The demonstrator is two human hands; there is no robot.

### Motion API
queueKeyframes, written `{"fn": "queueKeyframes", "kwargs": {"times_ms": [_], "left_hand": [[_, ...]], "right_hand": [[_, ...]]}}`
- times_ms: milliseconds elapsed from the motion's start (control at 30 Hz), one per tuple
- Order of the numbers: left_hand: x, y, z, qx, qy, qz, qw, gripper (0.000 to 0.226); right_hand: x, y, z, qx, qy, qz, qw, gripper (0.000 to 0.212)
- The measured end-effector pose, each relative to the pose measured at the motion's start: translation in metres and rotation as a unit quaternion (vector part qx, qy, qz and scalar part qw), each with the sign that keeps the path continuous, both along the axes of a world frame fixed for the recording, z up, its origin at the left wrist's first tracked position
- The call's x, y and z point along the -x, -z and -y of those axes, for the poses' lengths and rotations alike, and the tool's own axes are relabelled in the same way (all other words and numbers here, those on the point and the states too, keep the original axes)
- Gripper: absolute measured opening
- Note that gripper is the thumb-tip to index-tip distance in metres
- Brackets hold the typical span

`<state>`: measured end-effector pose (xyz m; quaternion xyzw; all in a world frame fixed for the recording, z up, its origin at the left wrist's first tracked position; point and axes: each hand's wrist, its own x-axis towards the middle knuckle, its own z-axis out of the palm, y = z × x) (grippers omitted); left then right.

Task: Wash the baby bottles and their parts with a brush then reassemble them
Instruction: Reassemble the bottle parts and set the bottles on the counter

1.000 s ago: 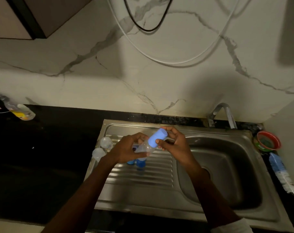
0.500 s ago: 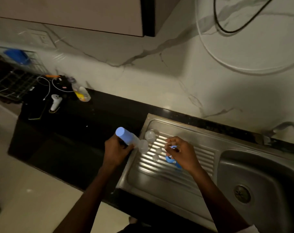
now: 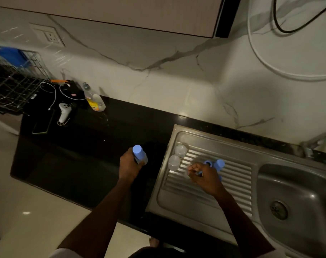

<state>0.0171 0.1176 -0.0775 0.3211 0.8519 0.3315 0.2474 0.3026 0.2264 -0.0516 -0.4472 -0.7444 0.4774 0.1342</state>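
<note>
Wire dish rack [image 3: 14,84] of dark metal at the far left of the black stone countertop [image 3: 80,164], a blue plastic item [image 3: 12,56] in its upper corner. Just right of the rack: white cables [image 3: 52,95], a white handheld controller [image 3: 64,111] and a dark flat phone [image 3: 42,123] lying on the counter. Clear plastic bottle with yellow label [image 3: 95,100], lying tilted against the marble wall. White wall socket [image 3: 51,37] above, beneath the beige wall cabinet [image 3: 121,12].

Left hand [image 3: 129,165], over the counter just left of the sink unit, fingers curled round the assembled baby bottle with pale blue cap [image 3: 139,154]; the bottle stands cap-up in the grasp, and whether its base touches the counter cannot be told.

Stainless steel drainboard [image 3: 205,194], ribbed. Two clear plastic domed caps [image 3: 177,156] at its near-left corner, side by side, apart from both hands. Right hand [image 3: 206,175] low over the ribs, fingers bent around small pale blue bottle parts [image 3: 215,164]; a ring and a blue-topped piece show past the knuckles, but exactly what is pinched is hidden.

Steel sink basin [image 3: 296,192] with round drain [image 3: 278,209] at the right; chrome tap [image 3: 315,144] behind it, blurred. White hose [image 3: 259,58] and black cable [image 3: 289,28] looped on the wall above.
</note>
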Motion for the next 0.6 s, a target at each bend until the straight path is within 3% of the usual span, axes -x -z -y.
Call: {"fn": "queueKeyframes", "kwargs": {"times_ms": [100,233,300,433,500,600], "left_hand": [[0.004,0.008,0.002,0.002,-0.003,0.018,1.000,0.054],[0.006,0.013,0.009,0.022,0.023,0.010,0.999,0.091],[-0.002,0.018,0.022,0.017,0.011,-0.041,0.999,0.096],[-0.016,0.036,0.049,-0.021,0.041,-0.249,0.967,0.056],[-0.027,0.037,0.044,-0.045,0.086,-0.283,0.954,0.043],[-0.056,0.025,0.018,-0.084,0.220,-0.253,0.938,0.018]], "right_hand": [[-0.003,0.002,0.000,-0.025,0.023,0.019,0.999,0.009],[-0.014,0.010,-0.003,-0.074,0.070,0.079,0.992,0.004],[-0.025,0.012,-0.007,-0.094,0.110,0.105,0.984,0.005],[-0.046,0.016,-0.016,-0.104,0.180,0.158,0.965,0.008],[-0.053,0.020,-0.020,-0.104,0.192,0.177,0.960,0.008],[-0.058,0.024,-0.023,-0.106,0.162,0.200,0.960,0.009]]}}
